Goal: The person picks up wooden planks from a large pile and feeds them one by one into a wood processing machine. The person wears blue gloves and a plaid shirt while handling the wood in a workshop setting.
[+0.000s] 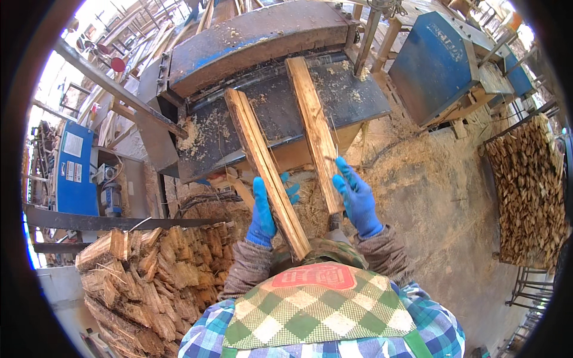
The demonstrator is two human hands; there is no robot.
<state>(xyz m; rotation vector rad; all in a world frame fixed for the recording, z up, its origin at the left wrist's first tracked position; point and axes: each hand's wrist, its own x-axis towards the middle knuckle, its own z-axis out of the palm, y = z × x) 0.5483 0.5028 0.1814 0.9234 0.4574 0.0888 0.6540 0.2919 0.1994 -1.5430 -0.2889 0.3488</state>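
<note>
A long rough wooden plank (262,155) with a lengthwise dark line slants from the machine's metal table toward my body. My left hand (261,218), in a blue glove, cradles it from below, the thumb on one side and fingertips showing on the other. To the right lies a second wooden plank (313,125), its far end on the metal table (346,95) and its near end jutting past the edge. My right hand (359,200), also blue-gloved, is beside that near end with fingers extended and apart. Whether its fingertips touch the wood I cannot tell.
The machine's long metal housing (256,42) stands behind the table. A large pile of split wood (155,280) is at lower left, and another wood stack (525,191) at far right. A blue machine (436,65) and a blue control cabinet (76,167) flank the table. Sawdust covers the floor.
</note>
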